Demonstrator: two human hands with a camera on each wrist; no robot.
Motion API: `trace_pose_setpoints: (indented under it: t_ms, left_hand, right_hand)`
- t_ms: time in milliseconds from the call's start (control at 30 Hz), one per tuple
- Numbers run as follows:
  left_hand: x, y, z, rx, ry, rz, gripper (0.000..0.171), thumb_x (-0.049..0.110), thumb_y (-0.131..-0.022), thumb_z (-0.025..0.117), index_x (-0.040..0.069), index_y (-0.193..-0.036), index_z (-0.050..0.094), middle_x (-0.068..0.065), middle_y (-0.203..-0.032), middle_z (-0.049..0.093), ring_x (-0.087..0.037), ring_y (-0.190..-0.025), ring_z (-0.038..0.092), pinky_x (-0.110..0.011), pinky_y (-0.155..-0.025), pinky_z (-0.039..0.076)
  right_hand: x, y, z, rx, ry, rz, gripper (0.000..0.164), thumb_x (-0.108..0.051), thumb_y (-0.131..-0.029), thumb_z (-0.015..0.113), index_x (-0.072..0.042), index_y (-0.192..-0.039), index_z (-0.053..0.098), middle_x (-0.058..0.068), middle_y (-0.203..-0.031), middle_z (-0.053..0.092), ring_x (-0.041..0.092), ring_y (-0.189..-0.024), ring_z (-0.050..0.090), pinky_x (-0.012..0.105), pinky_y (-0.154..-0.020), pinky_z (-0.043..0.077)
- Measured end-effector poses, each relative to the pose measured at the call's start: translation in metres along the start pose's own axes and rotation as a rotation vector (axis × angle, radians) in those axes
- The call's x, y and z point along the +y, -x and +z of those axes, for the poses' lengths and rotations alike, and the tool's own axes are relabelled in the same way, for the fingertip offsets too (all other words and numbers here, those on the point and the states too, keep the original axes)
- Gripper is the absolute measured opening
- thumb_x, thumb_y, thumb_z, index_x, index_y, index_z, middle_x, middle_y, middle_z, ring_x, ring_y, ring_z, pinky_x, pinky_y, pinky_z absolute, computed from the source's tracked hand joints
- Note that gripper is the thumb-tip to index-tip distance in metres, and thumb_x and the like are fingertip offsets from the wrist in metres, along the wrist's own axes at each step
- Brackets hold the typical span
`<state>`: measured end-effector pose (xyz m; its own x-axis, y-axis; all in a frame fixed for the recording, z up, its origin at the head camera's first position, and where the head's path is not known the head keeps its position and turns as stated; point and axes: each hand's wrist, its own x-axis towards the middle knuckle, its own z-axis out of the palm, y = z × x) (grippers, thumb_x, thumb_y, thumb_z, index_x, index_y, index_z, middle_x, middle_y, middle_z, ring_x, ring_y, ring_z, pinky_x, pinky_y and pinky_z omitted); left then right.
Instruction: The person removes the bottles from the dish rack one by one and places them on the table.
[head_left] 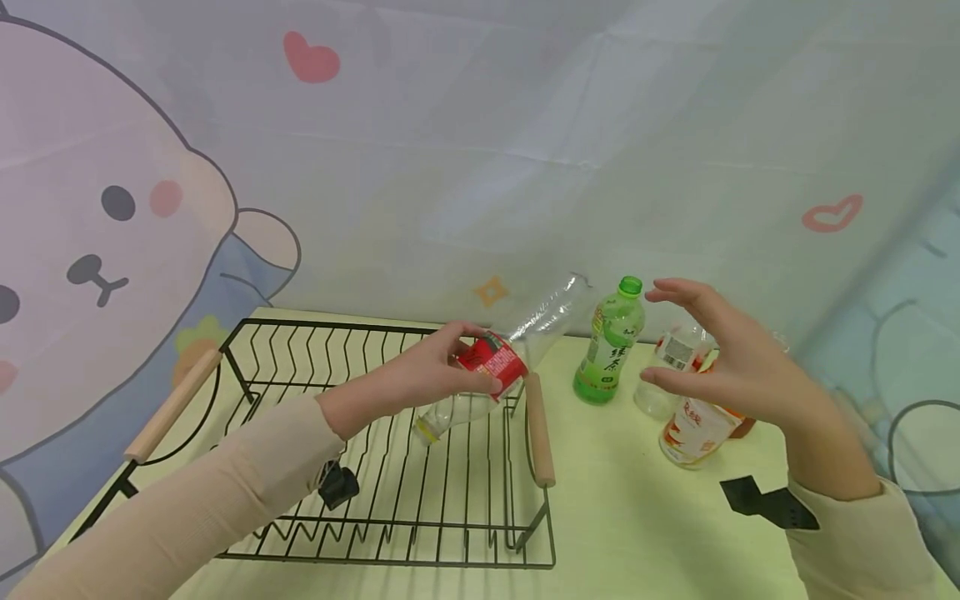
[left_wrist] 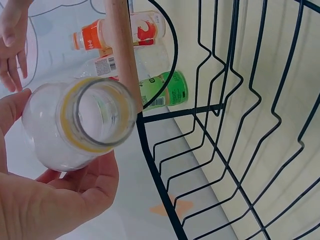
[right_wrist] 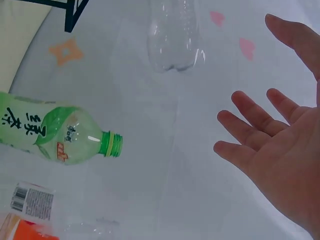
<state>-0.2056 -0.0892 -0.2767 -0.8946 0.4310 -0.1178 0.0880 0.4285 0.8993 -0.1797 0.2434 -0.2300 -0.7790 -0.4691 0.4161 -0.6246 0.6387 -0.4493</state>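
My left hand (head_left: 423, 371) grips a clear plastic bottle (head_left: 551, 321) around its red label (head_left: 498, 365). The bottle slants over the right end of a black wire dish rack (head_left: 420, 525), neck down to the left and base up to the right. In the left wrist view its uncapped mouth, with a yellow ring (left_wrist: 65, 117) at the neck, faces the camera. My right hand (head_left: 738, 362) is held up with fingers spread and nothing in it. Closest to it are an upright green tea bottle (head_left: 609, 346), uncapped, and a clear bottle (head_left: 654, 398) with a barcode label.
A white-and-orange bottle (head_left: 697, 432) stands below the right hand, partly in front of other bottles. The rack has wooden handles, one on the left (head_left: 176, 404) and one on the right (head_left: 538, 433). A printed cloth backdrop (head_left: 465, 167) rises behind the pale green table (head_left: 622, 525).
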Motion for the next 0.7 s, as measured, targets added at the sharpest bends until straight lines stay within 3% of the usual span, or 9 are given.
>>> trace_pose_setpoints:
  t_ms: [133, 367, 500, 700]
  left_hand:
    - [0.001, 0.0, 0.001, -0.008, 0.011, 0.011, 0.068, 0.021, -0.084, 0.072, 0.016, -0.142, 0.036, -0.01, -0.123, 0.052, -0.025, -0.104, 0.059, -0.036, -0.084, 0.053]
    - [0.008, 0.001, 0.004, -0.027, 0.011, 0.031, 0.067, 0.018, -0.083, 0.073, 0.016, -0.142, 0.039, -0.009, -0.121, 0.054, -0.024, -0.102, 0.061, -0.035, -0.081, 0.054]
    - [0.012, 0.0, 0.005, -0.071, -0.011, 0.027, 0.065, 0.018, -0.082, 0.074, 0.017, -0.139, 0.042, -0.008, -0.119, 0.056, -0.023, -0.101, 0.061, -0.035, -0.081, 0.054]
    - [0.015, 0.0, 0.004, -0.141, -0.081, 0.023, 0.06, 0.021, -0.081, 0.075, 0.019, -0.134, 0.047, -0.007, -0.12, 0.055, -0.022, -0.101, 0.06, -0.034, -0.079, 0.054]
  right_hand:
    - [-0.01, -0.01, 0.004, -0.034, 0.001, -0.016, 0.082, -0.015, -0.075, 0.083, -0.018, -0.144, 0.038, 0.002, -0.139, 0.048, 0.029, -0.133, 0.039, 0.057, -0.102, 0.032]
    - [-0.024, -0.023, 0.013, -0.139, -0.04, 0.012, 0.078, -0.025, -0.08, 0.08, -0.019, -0.145, 0.037, 0.001, -0.145, 0.043, 0.026, -0.137, 0.035, 0.059, -0.104, 0.032]
    - [-0.027, -0.027, 0.017, -0.184, -0.059, 0.017, 0.075, -0.026, -0.081, 0.078, -0.02, -0.144, 0.038, 0.0, -0.145, 0.042, 0.025, -0.137, 0.034, 0.057, -0.106, 0.031]
    - [-0.028, -0.032, 0.024, -0.206, -0.054, -0.043, 0.074, -0.028, -0.08, 0.08, -0.015, -0.142, 0.04, 0.002, -0.144, 0.044, 0.026, -0.135, 0.037, 0.055, -0.106, 0.033]
